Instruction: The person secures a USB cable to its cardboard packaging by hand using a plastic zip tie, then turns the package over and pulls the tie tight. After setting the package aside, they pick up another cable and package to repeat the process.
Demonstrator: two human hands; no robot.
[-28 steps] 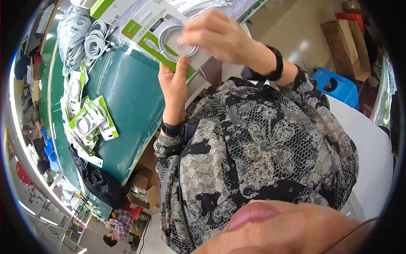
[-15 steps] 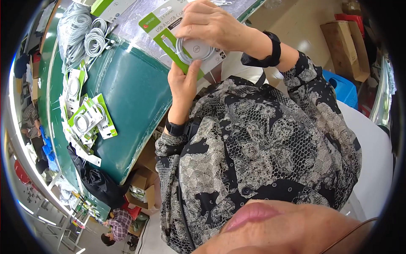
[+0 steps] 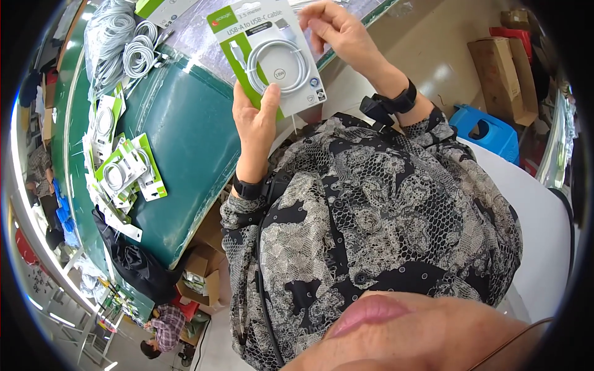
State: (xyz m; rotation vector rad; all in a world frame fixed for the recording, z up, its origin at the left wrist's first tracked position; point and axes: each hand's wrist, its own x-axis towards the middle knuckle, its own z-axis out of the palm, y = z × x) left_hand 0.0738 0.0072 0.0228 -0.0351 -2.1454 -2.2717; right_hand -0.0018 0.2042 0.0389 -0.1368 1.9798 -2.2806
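Observation:
My left hand (image 3: 255,127) grips the lower edge of a white and green retail card (image 3: 281,59), its thumb lying on the front. A white USB cable (image 3: 250,65) is coiled in a ring on the card, its two plugs pointing up toward the top. My right hand (image 3: 334,29) is just off the card's upper right edge, fingers bent and apart, with nothing visible in them. On the green table to the left lies a loose pile of carded cables (image 3: 127,170). Beyond it sit bundles of coiled white cables (image 3: 141,52), some in clear plastic.
The green table (image 3: 192,117) curves along the left, with a clear plastic sheet (image 3: 197,43) on its far part. Black cloth (image 3: 139,263) hangs at its near end. A blue stool (image 3: 486,131) and an open cardboard box (image 3: 498,80) stand right. Another person (image 3: 166,328) sits lower left.
My right hand has left the cable on the card and moved right, its fingers parting. My left hand has shifted slightly left with the card, whose front now shows fully.

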